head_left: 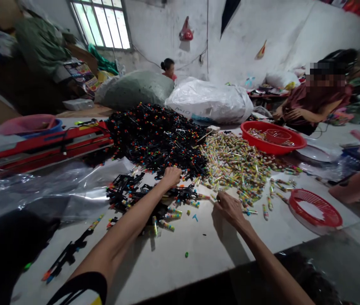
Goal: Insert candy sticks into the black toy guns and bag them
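Note:
My left hand point(172, 176) is at the front edge of a heap of black toy guns point(154, 135) with orange tips, its fingers curled in and their grasp hidden. Below it, more toy guns point(184, 194) lie loose, some with candy-filled clear tubes at their ends. My right hand point(230, 206) is closed in a pinch at the near left edge of a pile of candy tubes point(237, 161); what it pinches is too small to make out. A toy gun with a tube on its end point(72, 250) lies apart at the left, beside my left forearm.
A red basin point(246, 137) stands behind the tubes, and a red basket point(335, 218) at the right. A red sealing machine point(49, 146) and plastic sheeting point(87, 186) are at the left. Big sacks point(211, 101) rest behind. Two people point(319, 97) sit farther back.

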The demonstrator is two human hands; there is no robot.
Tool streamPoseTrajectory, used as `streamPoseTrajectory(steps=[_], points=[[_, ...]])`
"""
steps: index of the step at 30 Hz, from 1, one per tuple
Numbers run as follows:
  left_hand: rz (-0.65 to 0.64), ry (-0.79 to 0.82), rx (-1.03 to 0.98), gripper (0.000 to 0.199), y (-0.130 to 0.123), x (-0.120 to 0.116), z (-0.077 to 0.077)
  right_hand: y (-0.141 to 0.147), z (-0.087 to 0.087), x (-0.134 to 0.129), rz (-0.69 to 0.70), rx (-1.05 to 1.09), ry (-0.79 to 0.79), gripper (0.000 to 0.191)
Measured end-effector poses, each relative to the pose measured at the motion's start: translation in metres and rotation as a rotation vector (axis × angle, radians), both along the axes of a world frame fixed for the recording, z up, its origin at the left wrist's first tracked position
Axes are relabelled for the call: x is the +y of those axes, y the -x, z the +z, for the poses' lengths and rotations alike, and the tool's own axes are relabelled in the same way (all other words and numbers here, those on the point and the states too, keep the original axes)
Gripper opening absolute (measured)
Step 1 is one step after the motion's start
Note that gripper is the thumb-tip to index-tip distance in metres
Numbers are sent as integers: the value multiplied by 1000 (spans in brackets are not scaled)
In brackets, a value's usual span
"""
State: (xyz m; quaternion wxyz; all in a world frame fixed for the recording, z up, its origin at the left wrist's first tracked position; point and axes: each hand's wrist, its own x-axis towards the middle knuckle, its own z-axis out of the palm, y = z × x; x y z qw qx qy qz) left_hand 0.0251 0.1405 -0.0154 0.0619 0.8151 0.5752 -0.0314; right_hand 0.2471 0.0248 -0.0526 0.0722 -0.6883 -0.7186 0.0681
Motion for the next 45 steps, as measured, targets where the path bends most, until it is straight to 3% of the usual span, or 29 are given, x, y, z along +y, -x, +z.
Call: streamPoseTrajectory(steps=[3,6,10,13,15,17,19,22,27,32,39,43,45], points=[[4,-109,-88,27,9,-24,15,7,6,-12,-14,582,37,11],[-97,-154,-191,28,10,-67,26,19,19,-31,3,1132,150,22],[-203,-50,-482,37,4,-132,23,35,39,-57,20,1470,237,38],[-151,162,-770,29,1,-163,13,41,44,-72,72,1406,335,31],[-135,218,-829,17,-1,-174,7,43,40,-79,120,1260,354,21],[-155,187,-818,17,-1,-180,3,44,36,-84,116,1148,287,16],[-182,111,-756,16,-1,-183,-1,43,34,-88,24,1154,254,18],[-215,37,-624,16,-1,-188,-6,43,34,-91,-139,1378,320,21],[-252,12,-540,16,-5,-193,-6,47,32,-93,-236,1666,324,30],[-275,-16,-518,20,-7,-194,-5,48,26,-94,-214,1624,316,30],[-285,43,-565,19,-7,-195,-4,43,34,-96,-129,1483,306,29],[-264,122,-642,15,-7,-193,-5,43,24,-98,-107,1390,333,32],[-271,147,-557,15,1,-188,-4,34,18,-92,-75,1313,379,34]])
